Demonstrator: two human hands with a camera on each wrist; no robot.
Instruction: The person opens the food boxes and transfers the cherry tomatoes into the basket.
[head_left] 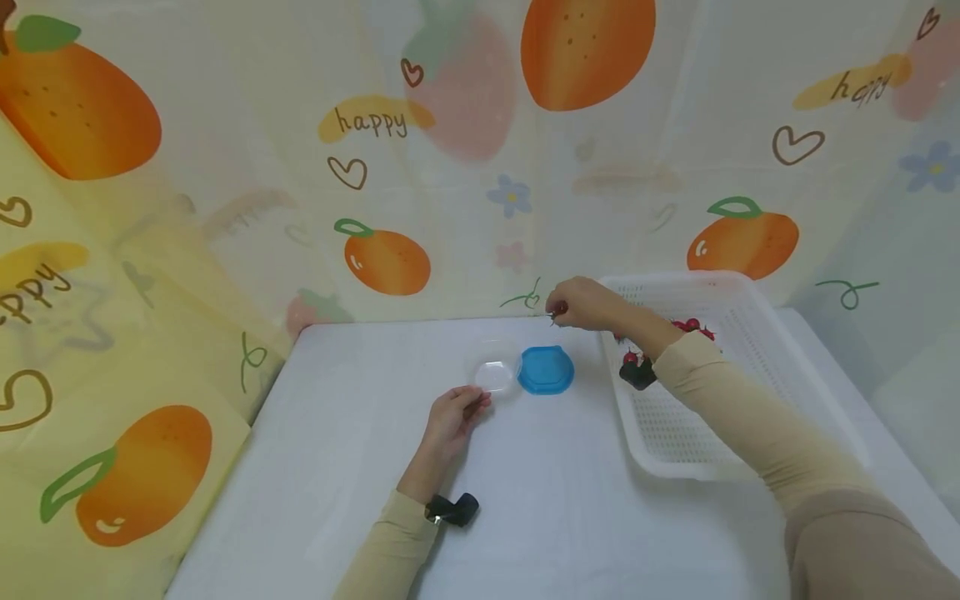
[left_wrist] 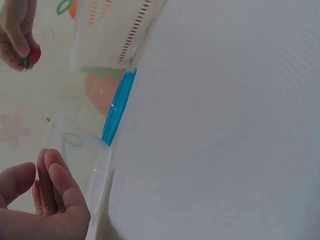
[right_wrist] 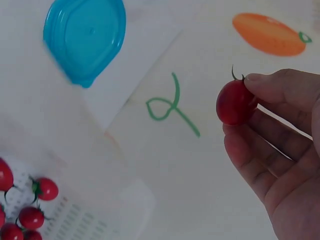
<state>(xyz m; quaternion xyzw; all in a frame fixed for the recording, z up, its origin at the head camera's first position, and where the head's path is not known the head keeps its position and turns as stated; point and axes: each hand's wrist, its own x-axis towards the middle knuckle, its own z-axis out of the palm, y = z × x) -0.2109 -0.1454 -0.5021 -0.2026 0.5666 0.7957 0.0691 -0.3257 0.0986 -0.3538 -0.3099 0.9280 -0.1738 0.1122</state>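
My right hand is raised above the table's far edge, at the basket's left side. It pinches a red cherry tomato with a thin green stem between thumb and fingers. A clear plastic container stands on the table, and next to it on the right lies its blue lid. My left hand is at the container's near side, fingertips right at the rim. In the left wrist view its thumb is apart from the loosely bent fingers, with nothing between them.
A white perforated basket stands on the right of the white-covered table, under my right forearm. Several cherry tomatoes lie in it. A fruit-printed cloth hangs behind the table and on the left.
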